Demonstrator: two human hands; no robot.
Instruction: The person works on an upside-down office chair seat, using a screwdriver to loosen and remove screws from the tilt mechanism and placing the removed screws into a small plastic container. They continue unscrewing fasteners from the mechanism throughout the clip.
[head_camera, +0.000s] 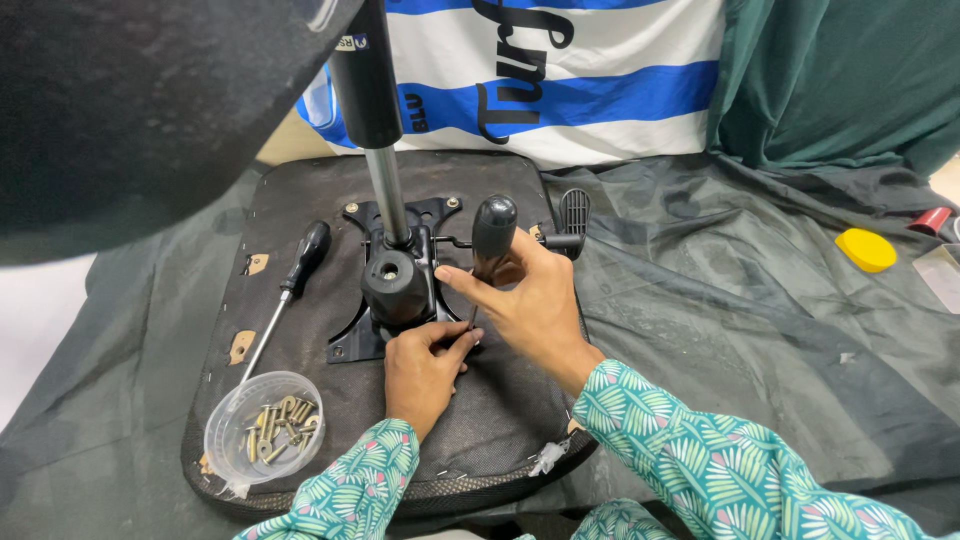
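An upturned office chair seat (300, 330) lies flat with its black metal mechanism plate (395, 270) and gas cylinder (372, 110) pointing up. My right hand (535, 300) grips a black-handled screwdriver (492, 232), held nearly upright with its tip at the plate's near right corner. My left hand (425, 365) pinches at that tip, fingertips on the plate's edge; what it holds there is hidden. A black lever paddle (573, 212) sticks out to the right of the mechanism.
A second black-handled screwdriver (292, 280) lies on the seat, left of the plate. A clear plastic cup (264, 428) holds several brass screws at the seat's near left. A yellow object (866, 250) and a red one (930, 220) sit far right on the dark cloth (740, 300).
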